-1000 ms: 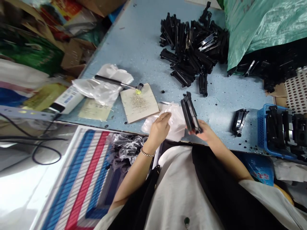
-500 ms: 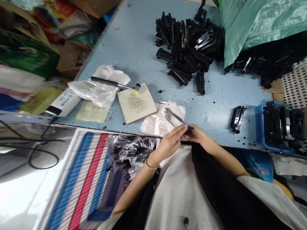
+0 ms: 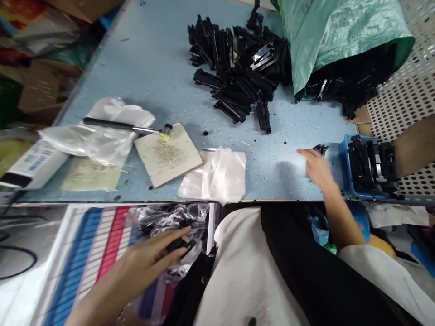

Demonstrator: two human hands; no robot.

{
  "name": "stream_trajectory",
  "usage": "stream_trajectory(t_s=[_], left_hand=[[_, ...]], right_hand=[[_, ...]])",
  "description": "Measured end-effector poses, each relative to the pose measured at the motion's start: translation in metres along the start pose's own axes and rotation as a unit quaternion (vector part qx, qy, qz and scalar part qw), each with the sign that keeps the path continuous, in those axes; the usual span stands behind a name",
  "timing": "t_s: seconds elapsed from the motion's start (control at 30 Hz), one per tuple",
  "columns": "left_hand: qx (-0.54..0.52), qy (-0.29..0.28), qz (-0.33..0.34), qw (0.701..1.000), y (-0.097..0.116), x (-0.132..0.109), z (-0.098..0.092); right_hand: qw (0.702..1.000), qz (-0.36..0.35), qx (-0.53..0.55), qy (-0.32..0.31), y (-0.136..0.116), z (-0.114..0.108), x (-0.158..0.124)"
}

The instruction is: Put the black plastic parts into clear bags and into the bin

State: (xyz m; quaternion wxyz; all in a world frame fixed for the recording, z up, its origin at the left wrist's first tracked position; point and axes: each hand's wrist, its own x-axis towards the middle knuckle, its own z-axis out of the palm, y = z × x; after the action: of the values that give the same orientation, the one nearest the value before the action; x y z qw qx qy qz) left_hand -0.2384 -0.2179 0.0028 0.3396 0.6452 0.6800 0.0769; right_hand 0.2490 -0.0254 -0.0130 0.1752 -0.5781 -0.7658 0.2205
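Observation:
My left hand [image 3: 149, 256] is over the striped plastic-strip basket [image 3: 76, 267] below the table edge. Between its thumb and fingers is a black plastic part [image 3: 180, 246]; whether this part is inside a bag is hard to see. Beneath it lie several black parts in clear bags [image 3: 163, 215]. My right hand [image 3: 318, 170], slightly blurred, reaches over the table with its index finger stretched out. It partly covers a single black plastic part [image 3: 321, 148], and I see nothing held in it. A stack of clear plastic bags [image 3: 227, 174] lies at the table's front edge.
A small hammer [image 3: 125, 125] rests across plastic bags and a wooden board [image 3: 173, 156]. Loose black parts [image 3: 238, 72] are heaped at the back, beside a green sack [image 3: 326, 50] of more. On the right stands a blue basket [image 3: 346, 174] holding several parts.
My hands have parted from the black part they held together. The left has carried it down left over the striped basket; the right has moved right to the lone part. The view has shifted right.

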Motion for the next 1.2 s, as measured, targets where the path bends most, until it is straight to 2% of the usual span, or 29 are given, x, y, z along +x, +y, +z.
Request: stream_trajectory(t_s=[0.07, 0.1, 0.17, 0.23, 0.3, 0.37, 0.47, 0.57, 0.6, 0.63, 0.7, 0.77, 0.8, 0.83, 0.9, 0.97, 1.1, 1.2], left_hand=[[0.027, -0.037, -0.041, 0.998, -0.013, 0.016, 0.014], [0.033, -0.034, -0.042, 0.998, -0.011, 0.028, 0.024], [0.023, 0.027, -0.023, 0.999, 0.007, 0.057, 0.047], [-0.001, 0.126, 0.005, 0.992, 0.036, 0.086, 0.067], [-0.010, 0.228, 0.024, 0.973, 0.066, 0.109, 0.083], [-0.004, 0.276, 0.037, 0.961, 0.087, 0.127, 0.094], [-0.041, 0.263, 0.033, 0.963, 0.095, 0.145, 0.100], [-0.209, 0.222, -0.010, 0.952, 0.083, 0.154, 0.094], [-0.274, 0.206, -0.033, 0.939, 0.079, 0.156, 0.091], [-0.330, 0.193, -0.057, 0.922, 0.076, 0.157, 0.087], [-0.397, 0.172, -0.082, 0.898, 0.074, 0.159, 0.083], [-0.416, 0.157, -0.080, 0.892, 0.077, 0.160, 0.081], [-0.414, 0.151, -0.080, 0.894, 0.079, 0.160, 0.080], [-0.408, 0.148, -0.082, 0.897, 0.080, 0.160, 0.080], [-0.392, 0.151, -0.079, 0.904, 0.080, 0.158, 0.078], [-0.392, 0.167, -0.062, 0.903, 0.076, 0.153, 0.074], [-0.431, 0.213, -0.050, 0.876, 0.066, 0.143, 0.064], [-0.426, 0.222, -0.030, 0.876, 0.070, 0.143, 0.063]], right_hand=[[0.990, -0.011, -0.141, 0.003, 0.043, -0.021, 0.006], [0.988, -0.010, -0.154, -0.002, 0.059, -0.028, 0.008], [0.984, -0.027, -0.174, -0.027, 0.080, -0.034, 0.011], [0.982, -0.053, -0.177, -0.039, 0.087, -0.035, 0.013], [0.981, -0.077, -0.173, -0.044, 0.085, -0.033, 0.013], [0.984, -0.079, -0.153, -0.054, 0.078, -0.028, 0.014], [0.996, -0.019, -0.055, -0.069, 0.058, -0.012, 0.014], [0.990, 0.042, 0.097, -0.091, 0.023, 0.018, 0.011], [0.979, 0.054, 0.159, -0.112, 0.007, 0.031, 0.010], [0.952, 0.080, 0.260, -0.139, -0.010, 0.044, 0.008], [0.847, 0.123, 0.467, -0.223, -0.046, 0.072, 0.007], [0.740, 0.141, 0.587, -0.297, -0.082, 0.097, 0.009], [0.704, 0.146, 0.617, -0.320, -0.097, 0.109, 0.012], [0.683, 0.151, 0.634, -0.330, -0.110, 0.119, 0.017], [0.674, 0.161, 0.647, -0.318, -0.126, 0.133, 0.027], [0.679, 0.170, 0.652, -0.290, -0.130, 0.139, 0.037], [0.684, 0.179, 0.657, -0.260, -0.117, 0.130, 0.047], [0.688, 0.175, 0.652, -0.267, -0.113, 0.121, 0.045]])
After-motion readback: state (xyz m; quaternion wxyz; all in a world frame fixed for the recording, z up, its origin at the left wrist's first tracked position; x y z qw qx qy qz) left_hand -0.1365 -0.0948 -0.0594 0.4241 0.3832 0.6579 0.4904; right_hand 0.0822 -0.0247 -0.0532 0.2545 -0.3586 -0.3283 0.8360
